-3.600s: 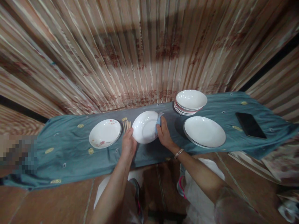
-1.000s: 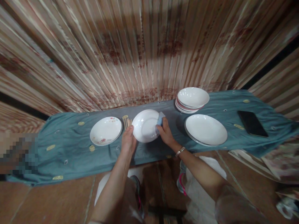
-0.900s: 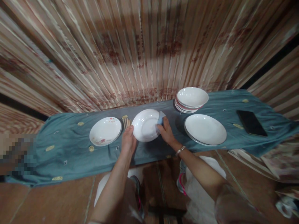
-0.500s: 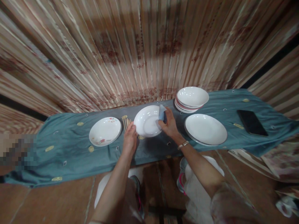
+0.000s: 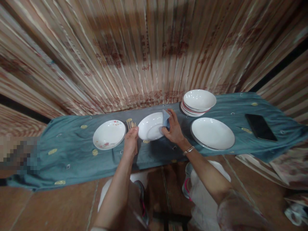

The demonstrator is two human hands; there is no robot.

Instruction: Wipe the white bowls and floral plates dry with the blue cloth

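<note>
Above the middle of the cloth-covered table, a white plate [image 5: 150, 127] is tilted with its underside, showing a foot ring, toward me. My left hand [image 5: 131, 138] is closed on the plate's left rim. On the right rim, my right hand [image 5: 172, 127] pinches a light blue cloth [image 5: 165, 118] against the plate. Several wooden chopsticks [image 5: 132, 124] lie on the table just behind my left hand, which partly hides them. To the left rests a flower-patterned plate [image 5: 108, 136]. Right of my right hand sit white oval-looking plates [image 5: 213, 133], stacked.
A stack of white bowls [image 5: 199, 100] with some red-edged ones stands at the back right. A black phone [image 5: 260, 127] lies near the right end of the teal tablecloth [image 5: 77, 150]. Behind the table hangs a patterned curtain [image 5: 154, 57]. A blurred-out patch covers the far left.
The plate has tipped further and dropped slightly in my hands. My left hand has shifted a little left and down, while the right hand with the cloth stays at the right rim.
</note>
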